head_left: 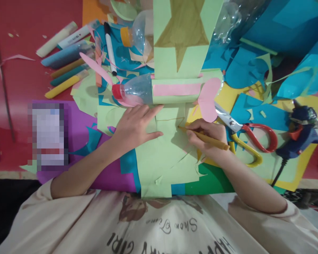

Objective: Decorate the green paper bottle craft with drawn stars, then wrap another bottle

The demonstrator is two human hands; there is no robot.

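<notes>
A brown marker (210, 138) is gripped in my right hand (206, 135), its tip on a pale green paper sheet (164, 155). Thin brown lines, one straight across and one slanting, show near the tip. My left hand (135, 127) lies on the sheet's left part with fingers spread. Just beyond both hands lies a clear plastic bottle (140, 90) with a red cap, wrapped in green paper with a pink strip (176, 89). A pink paper heart shape (209, 100) rests at its right end. Behind it, a pale green piece bears a brown star (181, 30).
Scissors (233, 123) with red and yellow handles lie right of my right hand, near a dark blue glue gun (298, 130). Several markers (66, 68) lie at the upper left. A blurred phone (49, 135) rests on purple paper (100, 176). Blue paper scraps (238, 67) spread on the right.
</notes>
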